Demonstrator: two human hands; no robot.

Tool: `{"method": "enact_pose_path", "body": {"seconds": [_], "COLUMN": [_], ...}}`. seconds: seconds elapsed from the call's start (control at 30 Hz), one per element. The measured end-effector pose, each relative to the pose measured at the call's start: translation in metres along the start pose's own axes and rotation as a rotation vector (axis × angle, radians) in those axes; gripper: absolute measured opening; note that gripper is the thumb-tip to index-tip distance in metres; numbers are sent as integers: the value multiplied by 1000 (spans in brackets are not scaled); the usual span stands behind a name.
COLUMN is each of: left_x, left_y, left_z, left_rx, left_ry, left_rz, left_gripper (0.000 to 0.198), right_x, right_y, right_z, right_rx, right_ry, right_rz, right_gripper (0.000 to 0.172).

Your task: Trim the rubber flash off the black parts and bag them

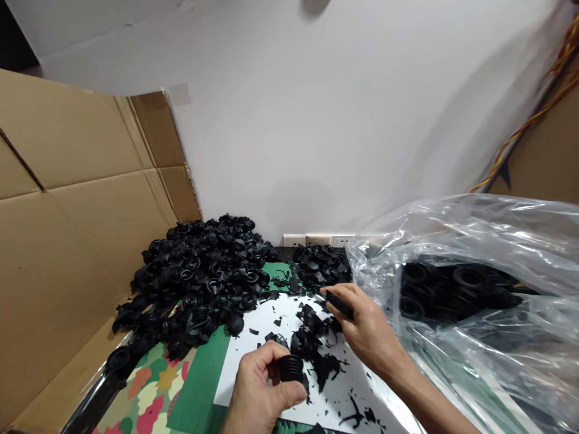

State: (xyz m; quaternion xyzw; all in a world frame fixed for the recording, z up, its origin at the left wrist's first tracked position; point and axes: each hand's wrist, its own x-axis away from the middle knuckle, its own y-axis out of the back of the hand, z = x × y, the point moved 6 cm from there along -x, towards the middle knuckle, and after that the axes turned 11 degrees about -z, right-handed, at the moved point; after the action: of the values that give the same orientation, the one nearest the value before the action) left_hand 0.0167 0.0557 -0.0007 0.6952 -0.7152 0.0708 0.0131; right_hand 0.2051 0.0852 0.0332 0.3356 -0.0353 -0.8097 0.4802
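Observation:
My left hand [260,389] is closed around a black ribbed rubber bellows [291,367], thumb and fingers pinching it at its sides. To the right and farther off, my right hand [364,322] grips a small black-handled tool [339,305]; its working end is too small to make out. Black rubber scraps [312,337] lie scattered between and beyond my hands on a white sheet [253,352]. The bellows and the tool are apart.
A large heap of black rubber pieces [199,265] rises at the left beside a cardboard panel [90,157]. A smaller scrap pile [319,265] lies near wall sockets [342,240]. At right, a clear plastic bag [488,361] holds several ribbed bellows [470,277].

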Motion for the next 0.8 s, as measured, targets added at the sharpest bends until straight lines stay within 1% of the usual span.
{"method": "enact_pose_path", "body": {"seconds": [0.07, 0.2, 0.33, 0.43, 0.57, 0.63, 0.73, 0.8], "left_x": [-1, -1, 1, 4, 11, 13, 16, 17], "left_y": [3, 9, 8, 4, 4, 2, -1, -1], "left_z": [-2, -9, -19, -21, -18, -17, -18, -21], "left_rx": [-29, -196, -405, -502, -612, -698, -784, -751], "left_ry": [-70, -241, -450, -609, -774, -843, -922, -917], "left_rz": [-49, -149, -187, -172, -248, -252, -273, -301], "left_gripper": [14, 15, 14, 13, 14, 14, 19, 21], "right_x": [10, 33, 50, 57, 60, 60, 60, 62], "right_y": [-1, -15, -27, -32, -34, -34, -35, -36], "right_z": [-1, 4, 22, 30, 31, 31, 39, 45], "right_rx": [-31, -149, -242, -251, -127, -25, 164, 258], "right_ry": [-103, -319, -386, -385, -296, -213, 8, 170], "right_rz": [69, 289, 408, 436, 410, 386, 345, 350], "right_gripper": [20, 29, 25, 19, 14, 14, 18, 18]}}
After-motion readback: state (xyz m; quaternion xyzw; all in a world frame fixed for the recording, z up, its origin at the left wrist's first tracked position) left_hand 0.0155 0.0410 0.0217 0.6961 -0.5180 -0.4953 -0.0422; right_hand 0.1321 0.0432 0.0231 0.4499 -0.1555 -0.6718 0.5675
